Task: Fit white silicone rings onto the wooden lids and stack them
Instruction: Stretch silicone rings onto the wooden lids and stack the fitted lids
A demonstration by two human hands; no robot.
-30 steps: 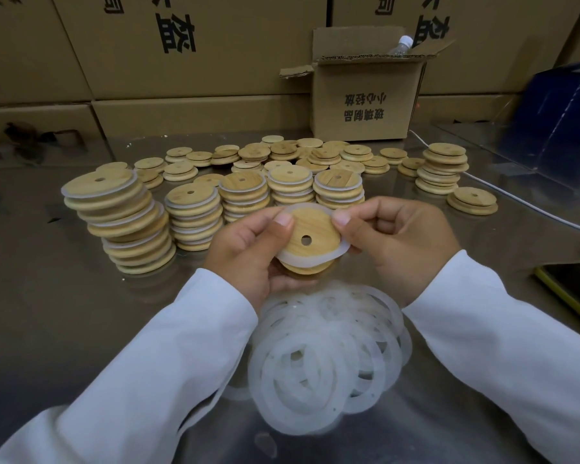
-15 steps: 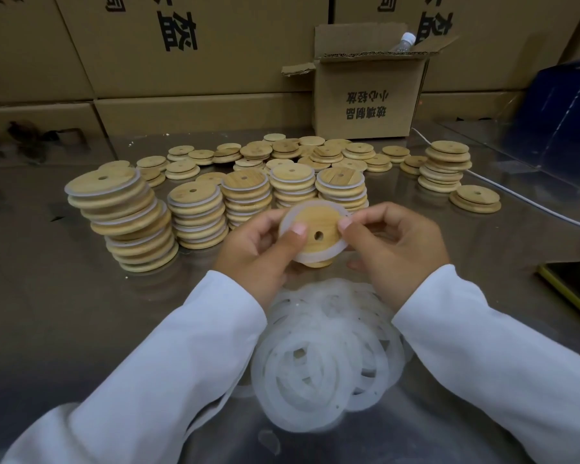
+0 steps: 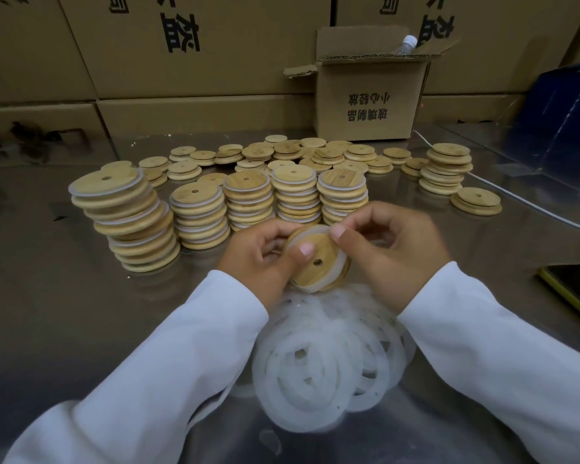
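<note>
1. Both hands meet over the middle of the surface (image 3: 47, 296), holding one wooden lid (image 3: 315, 272) tilted between them.
2. The left hand (image 3: 265, 259) grips the lid's left side, its thumb pressed flat on the top face near the small hole.
3. The right hand (image 3: 392, 259) pinches the white silicone ring (image 3: 341, 261) at the lid's upper right rim; the ring wraps round the lid's edge.
4. A pile of loose rings (image 3: 322, 363) lies toward the near edge, just below the hands.
5. Five stacks of ringed lids (image 3: 198, 216) stand in a row behind the hands; the leftmost leans.
6. Bare lids (image 3: 282, 152) spread toward the far edge, with a taller bare stack (image 3: 446, 169) toward the right edge.
7. An open cardboard box (image 3: 365, 102) sits at the far edge, with a bottle (image 3: 404, 43) poking out.
</note>
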